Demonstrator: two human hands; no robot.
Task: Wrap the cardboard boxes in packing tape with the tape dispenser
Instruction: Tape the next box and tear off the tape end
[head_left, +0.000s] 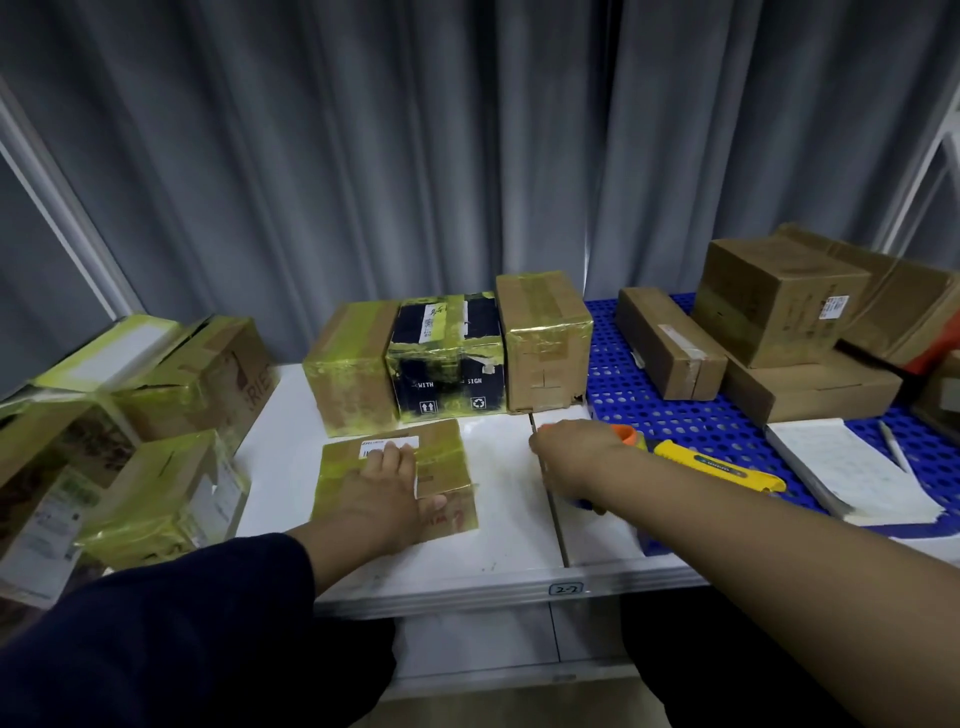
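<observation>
Left hand lies flat, fingers straight, on the small tape-wrapped brown cardboard box dead centre, right hand covers the orange tape dispenser at three o'clock, grip impossible to tell, yellow-taped boxes done at twelve and nine, plain brown cartons at two yet to wrap.

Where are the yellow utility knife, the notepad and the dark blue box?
yellow utility knife (719, 464): head view, middle of its handle.
notepad (852, 470): head view, centre of the top page.
dark blue box (451, 383): head view, its front face.
</observation>
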